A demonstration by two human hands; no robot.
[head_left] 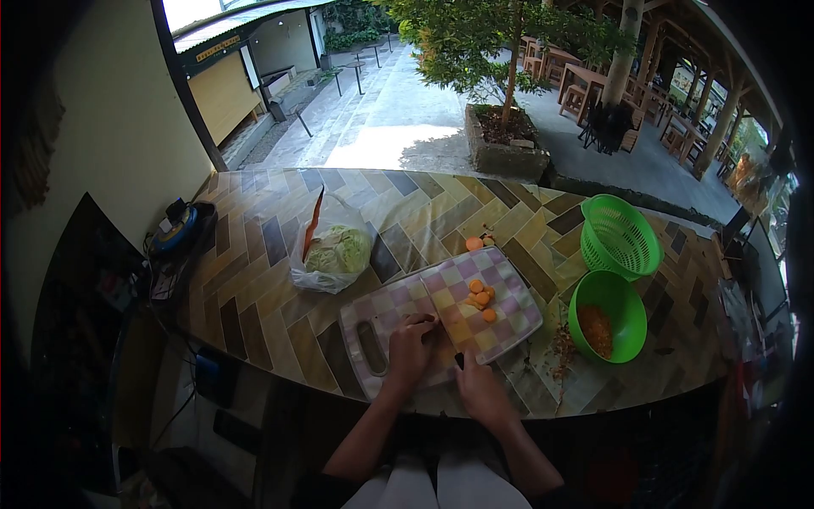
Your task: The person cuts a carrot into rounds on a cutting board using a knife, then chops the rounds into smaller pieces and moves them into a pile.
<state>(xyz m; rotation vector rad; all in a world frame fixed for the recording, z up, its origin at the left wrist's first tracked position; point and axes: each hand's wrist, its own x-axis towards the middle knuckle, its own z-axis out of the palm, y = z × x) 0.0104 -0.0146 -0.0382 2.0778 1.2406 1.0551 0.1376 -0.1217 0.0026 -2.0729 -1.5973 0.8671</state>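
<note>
1. Outdoor setup, tiled table point(280, 314) in a herringbone pattern of browns and greys, with a paved yard, a tree in a stone planter and wooden furniture behind.
2. Checkered pink and white cutting board point(407, 301) lying at an angle near the front edge of the table, handle hole toward the left.
3. Left hand point(409, 348) resting on the board, fingers curled down over something small and dark; too small to tell what exactly is pinned there.
4. Right hand point(479, 386) just beside it at the board's front edge, fingers closed around a dark knife handle point(459, 360); blade mostly hidden between the two hands.
5. Orange carrot slices point(480, 298) piled up in the middle of the board, a bit beyond the hands and not touching them.
6. One more carrot piece point(475, 243) sitting off the board, on the table just past its far corner.
7. Clear plastic bag point(332, 250) to the left of the board holding a cabbage, with a whole carrot poking out the top.
8. Green bowl point(607, 316) right of the board with orange scraps inside, and a green basket point(620, 236) tipped on its side just behind it.
9. Peel scraps point(562, 343) scattered on the table between board and bowl.
10. Blue and black gadget with cables point(175, 231) at the far left edge.
</note>
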